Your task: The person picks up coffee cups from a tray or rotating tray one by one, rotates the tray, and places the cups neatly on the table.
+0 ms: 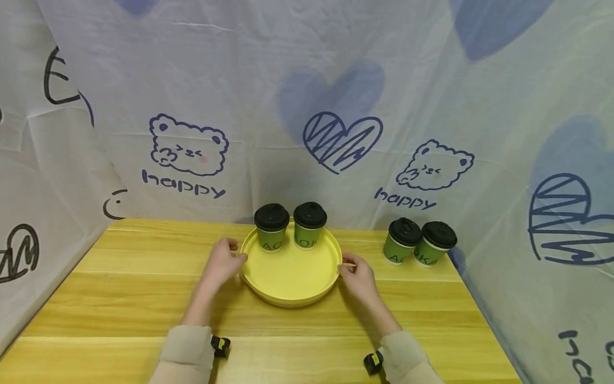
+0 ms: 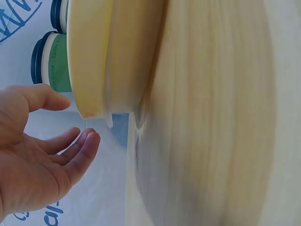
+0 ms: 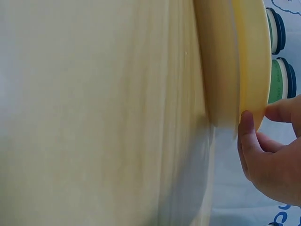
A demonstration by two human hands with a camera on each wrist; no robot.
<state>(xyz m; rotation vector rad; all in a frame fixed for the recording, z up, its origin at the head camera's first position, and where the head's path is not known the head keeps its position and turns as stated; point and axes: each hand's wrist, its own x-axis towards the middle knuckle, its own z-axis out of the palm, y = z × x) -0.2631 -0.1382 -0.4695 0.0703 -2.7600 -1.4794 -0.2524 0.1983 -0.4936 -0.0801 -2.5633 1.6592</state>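
A round yellow tray (image 1: 288, 282) with a raised rim sits on the wooden table. At its back stand two green paper cups with black lids, a left cup (image 1: 272, 234) and a right cup (image 1: 309, 229). My left hand (image 1: 224, 264) is at the tray's left side, thumb near the rim and fingers spread; the left wrist view shows its fingers (image 2: 87, 148) loosely bent with nothing between them and the thumb. On the opposite side my right hand (image 1: 358, 276) pinches the tray's edge, with one fingertip (image 3: 247, 121) against the outer wall.
Two more lidded green cups, one cup (image 1: 402, 242) beside another cup (image 1: 434, 245), stand on the table (image 1: 268, 352) to the right of the tray. A white cloth (image 1: 268, 160) printed with hearts and bears hangs behind the table's back edge.
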